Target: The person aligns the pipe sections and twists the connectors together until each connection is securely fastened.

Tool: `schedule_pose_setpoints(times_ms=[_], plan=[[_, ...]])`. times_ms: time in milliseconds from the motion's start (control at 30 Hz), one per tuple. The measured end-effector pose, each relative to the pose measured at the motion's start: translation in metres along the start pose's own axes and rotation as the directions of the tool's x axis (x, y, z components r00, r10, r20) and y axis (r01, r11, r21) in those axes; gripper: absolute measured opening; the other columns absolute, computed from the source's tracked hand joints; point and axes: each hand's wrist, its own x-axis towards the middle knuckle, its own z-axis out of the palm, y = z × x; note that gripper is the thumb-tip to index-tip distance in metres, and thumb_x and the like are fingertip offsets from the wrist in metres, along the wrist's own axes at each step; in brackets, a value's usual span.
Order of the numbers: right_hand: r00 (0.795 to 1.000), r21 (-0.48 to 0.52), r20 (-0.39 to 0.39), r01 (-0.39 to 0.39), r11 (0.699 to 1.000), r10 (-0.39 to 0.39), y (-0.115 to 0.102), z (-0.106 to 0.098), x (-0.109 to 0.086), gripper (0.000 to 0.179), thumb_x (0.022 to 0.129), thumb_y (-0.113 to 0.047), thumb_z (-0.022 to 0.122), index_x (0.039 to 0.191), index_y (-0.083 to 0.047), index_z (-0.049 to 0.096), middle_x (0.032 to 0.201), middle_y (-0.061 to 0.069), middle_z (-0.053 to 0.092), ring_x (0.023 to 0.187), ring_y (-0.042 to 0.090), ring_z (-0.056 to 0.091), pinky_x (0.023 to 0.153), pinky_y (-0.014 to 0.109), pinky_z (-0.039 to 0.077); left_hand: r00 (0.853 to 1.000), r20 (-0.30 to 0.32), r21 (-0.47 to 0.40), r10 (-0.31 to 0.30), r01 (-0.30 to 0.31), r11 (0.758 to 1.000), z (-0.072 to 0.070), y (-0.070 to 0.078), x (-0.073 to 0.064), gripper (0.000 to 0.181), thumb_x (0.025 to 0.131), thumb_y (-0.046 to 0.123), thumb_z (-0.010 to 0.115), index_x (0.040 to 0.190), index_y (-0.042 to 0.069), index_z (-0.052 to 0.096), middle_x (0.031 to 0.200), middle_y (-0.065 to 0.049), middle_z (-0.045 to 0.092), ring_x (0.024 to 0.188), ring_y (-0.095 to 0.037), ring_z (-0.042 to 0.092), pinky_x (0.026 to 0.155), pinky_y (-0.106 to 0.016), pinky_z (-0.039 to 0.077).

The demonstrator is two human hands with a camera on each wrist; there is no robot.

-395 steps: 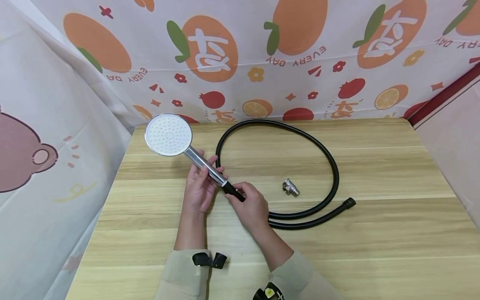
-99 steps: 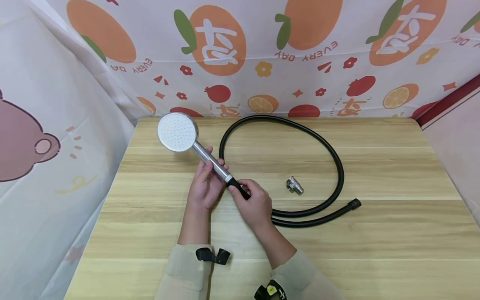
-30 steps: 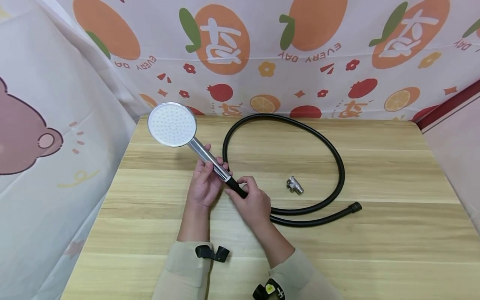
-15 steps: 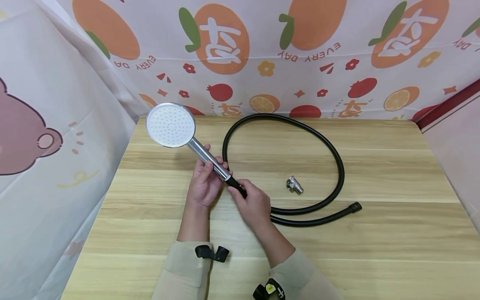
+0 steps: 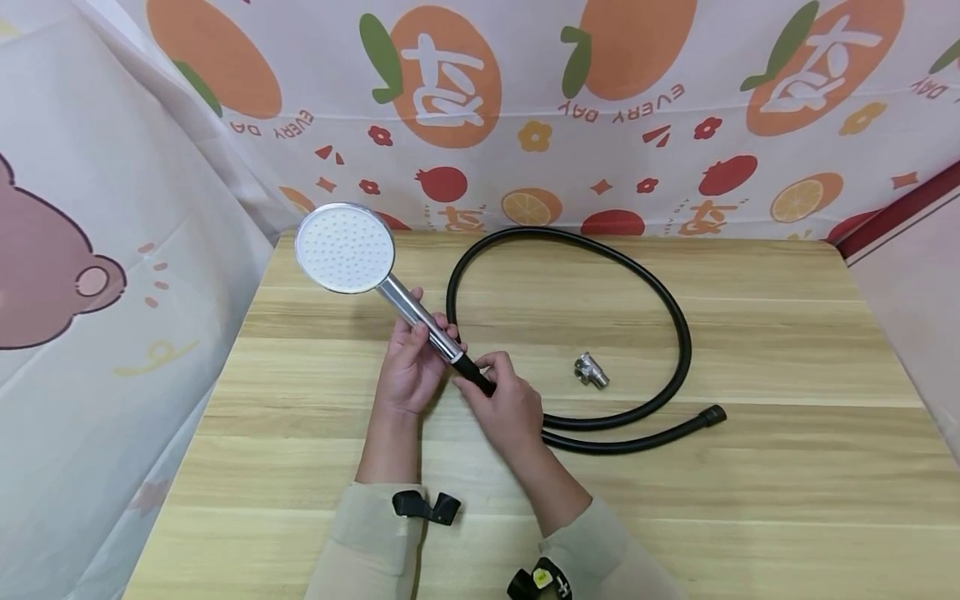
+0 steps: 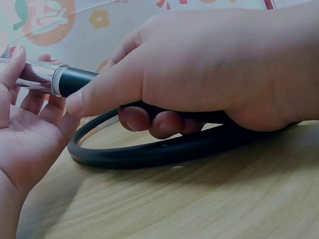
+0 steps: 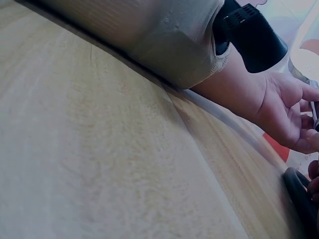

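My left hand holds the chrome handle of a round shower head, its white spray face turned up toward the head camera. The handle slants down to the right, where the black end fitting of a shower hose meets it. My right hand pinches that fitting between thumb and fingers. In the left wrist view, the right hand wraps the hose just below the handle, and a pale ring shows at the joint. Whether the joint is tight cannot be seen. The right wrist view mostly catches the left hand.
The hose loops across the wooden table, its free end with a black connector lying to the right. Inside the loop lies a small chrome angle valve. A fruit-print cloth hangs behind the table, and a pale cloth hangs at left.
Across the earlier frames my right thumb and fingers shift back and forth on the hose fitting. The shower head tilts slightly; the left hand keeps its hold. The valve and loop stay put.
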Motion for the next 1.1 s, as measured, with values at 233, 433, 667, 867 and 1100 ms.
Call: schedule_pose_setpoints(times_ms=[233,433,667,867,1100], plan=[[0.999,-0.012,0.049,0.023,1.000,-0.023,0.0000,-0.0019,0.0014,0.031,0.097,-0.046,0.057,0.107,-0.020,0.069,0.070,-0.008,0.064,0.053,0.005,0.049,0.050,0.023,0.037,1.000,0.010,0.002,0.003,-0.003,1.000,-0.0014,-0.0005,0.0005,0.043,0.100,0.010,0.054,0.140,0.024,0.047,0.104,-0.008,0.066,0.095,-0.022,0.066,0.087,-0.039,0.056],[0.999,0.004,0.044,0.000,1.000,0.000,0.0004,-0.0004,0.0009,0.039,0.089,-0.046,0.069,0.113,-0.018,0.057,0.070,-0.008,0.062,0.048,0.002,0.044,0.046,0.022,0.035,1.000,-0.001,0.039,0.013,-0.012,0.999,-0.0030,-0.0007,-0.0005,0.044,0.098,0.014,0.057,0.140,0.025,0.045,0.103,-0.006,0.066,0.094,-0.021,0.064,0.087,-0.039,0.056],[0.999,0.006,0.031,0.013,1.000,-0.013,0.0006,-0.0033,0.0018,0.026,0.097,-0.041,0.060,0.105,-0.017,0.063,0.069,-0.007,0.066,0.048,0.004,0.043,0.047,0.023,0.033,1.000,0.001,0.026,-0.004,0.004,1.000,-0.0016,-0.0007,0.0004,0.043,0.099,0.012,0.056,0.140,0.025,0.046,0.104,-0.007,0.066,0.095,-0.021,0.066,0.088,-0.039,0.056],[0.999,0.030,0.036,-0.022,0.999,0.021,0.0008,-0.0031,0.0028,0.029,0.096,-0.046,0.059,0.106,-0.019,0.065,0.063,-0.010,0.056,0.048,0.003,0.043,0.046,0.022,0.034,1.000,-0.014,0.037,-0.008,0.009,0.999,-0.0006,-0.0003,-0.0003,0.042,0.099,0.013,0.055,0.139,0.026,0.047,0.103,-0.007,0.067,0.094,-0.021,0.065,0.087,-0.038,0.055],[1.000,-0.023,0.026,0.007,1.000,-0.007,0.0008,-0.0022,0.0025,0.035,0.087,-0.046,0.071,0.108,-0.018,0.065,0.066,-0.007,0.062,0.047,0.003,0.043,0.045,0.022,0.033,0.999,-0.032,0.056,-0.002,0.004,0.998,-0.0004,-0.0013,0.0005,0.043,0.098,0.014,0.058,0.138,0.026,0.048,0.102,-0.007,0.068,0.093,-0.021,0.064,0.086,-0.037,0.055]])
